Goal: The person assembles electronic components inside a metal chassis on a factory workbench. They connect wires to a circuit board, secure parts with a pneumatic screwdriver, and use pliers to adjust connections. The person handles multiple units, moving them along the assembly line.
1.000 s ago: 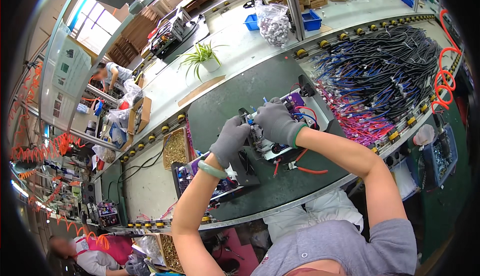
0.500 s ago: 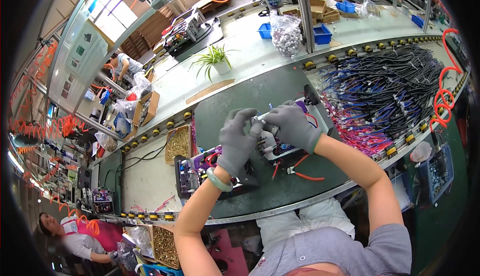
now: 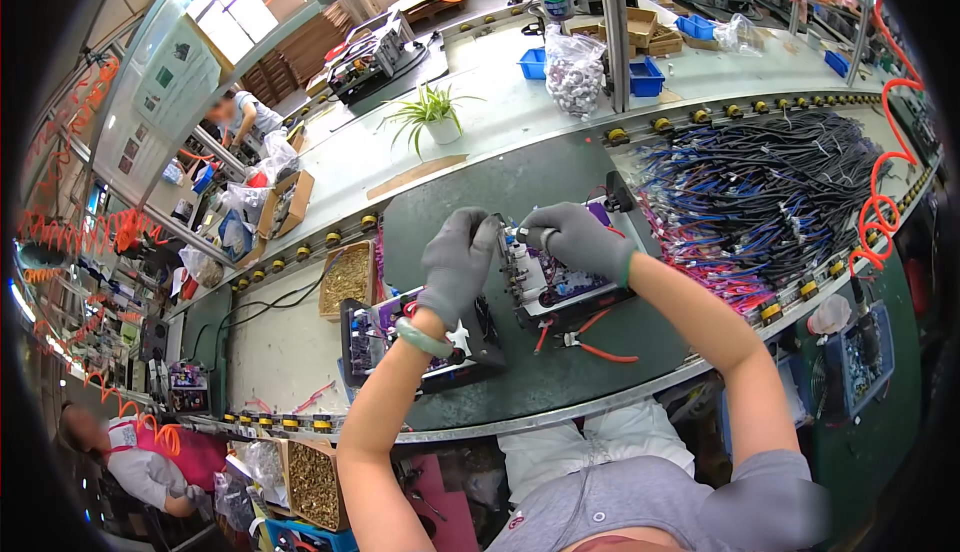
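Observation:
My left hand (image 3: 460,260), in a grey glove, has its fingers pressed together over the far left corner of an open electronic unit (image 3: 545,290). Whatever lies between them is too small to name. My right hand (image 3: 582,242), gloved too, pinches a small whitish piece (image 3: 521,236) at the same unit's far edge. Purple boards and white parts show inside the unit. Below my left wrist stands a second open unit (image 3: 372,337) with purple boards, partly covered by my forearm. Red-handled pliers (image 3: 600,345) lie on the green mat in front of the right unit.
Bundled black, blue and red cables (image 3: 760,192) cover the bench at right. A carton of small brass-coloured parts (image 3: 347,280) sits at left. Beyond the mat (image 3: 470,187) stand a potted plant (image 3: 440,124), a bag of white parts (image 3: 575,77) and blue bins (image 3: 645,76). Another person (image 3: 150,457) is at lower left.
My hands have drawn slightly apart at the unit's far edge, the left moving left. More of the right unit's inside shows now. The whole view has shifted a little.

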Demonstrator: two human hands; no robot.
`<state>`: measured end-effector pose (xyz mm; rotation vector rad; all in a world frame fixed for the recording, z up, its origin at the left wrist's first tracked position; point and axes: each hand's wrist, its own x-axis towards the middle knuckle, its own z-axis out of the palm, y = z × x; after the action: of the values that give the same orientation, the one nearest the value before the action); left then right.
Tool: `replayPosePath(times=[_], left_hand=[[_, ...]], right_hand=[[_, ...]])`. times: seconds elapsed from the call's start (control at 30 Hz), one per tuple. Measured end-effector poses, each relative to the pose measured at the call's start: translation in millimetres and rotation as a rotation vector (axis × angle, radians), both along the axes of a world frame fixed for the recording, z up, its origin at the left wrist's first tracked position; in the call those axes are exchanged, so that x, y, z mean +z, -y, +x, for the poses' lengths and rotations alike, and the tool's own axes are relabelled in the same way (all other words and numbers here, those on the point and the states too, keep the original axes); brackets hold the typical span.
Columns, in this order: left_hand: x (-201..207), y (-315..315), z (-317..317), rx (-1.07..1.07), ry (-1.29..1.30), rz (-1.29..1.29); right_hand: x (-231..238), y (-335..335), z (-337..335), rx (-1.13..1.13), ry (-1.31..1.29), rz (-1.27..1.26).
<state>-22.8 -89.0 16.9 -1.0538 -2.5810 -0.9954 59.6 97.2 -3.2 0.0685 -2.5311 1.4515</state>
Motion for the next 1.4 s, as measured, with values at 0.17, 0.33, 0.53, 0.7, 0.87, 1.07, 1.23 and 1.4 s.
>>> replayPosePath(times=[0.17, 0.33, 0.53, 0.7, 0.87, 1.07, 1.23, 1.4], left_hand=[[-1, 9, 27, -0.048, -0.128, -0.494], [1, 7, 39, -0.034, -0.102, -0.564], [5, 5, 32, -0.114, -0.015, -0.731], [-7, 5, 27, -0.164, -0.008, -0.617], [-13, 9, 25, -0.222, -0.084, -0.580], [-13, 29, 23, -0.324, -0.073, -0.521], [-9, 25, 30, -0.285, -0.051, -0.479], [-12, 21, 29, -0.319, -0.105, -0.347]], right_hand=[[5, -5, -33, 0.146, 0.438, 0.196], [-9, -16, -49, 0.421, 0.467, -0.035], [9, -14, -59, 0.420, 0.831, -0.312], [3, -14, -62, 0.330, 0.916, -0.390], [4, -5, -47, 0.163, 0.560, 0.168], [15, 3, 30, 0.074, -0.112, 0.442], [-21, 27, 41, 0.047, -0.249, 0.855], [-35, 29, 34, 0.012, -0.296, 0.712]])
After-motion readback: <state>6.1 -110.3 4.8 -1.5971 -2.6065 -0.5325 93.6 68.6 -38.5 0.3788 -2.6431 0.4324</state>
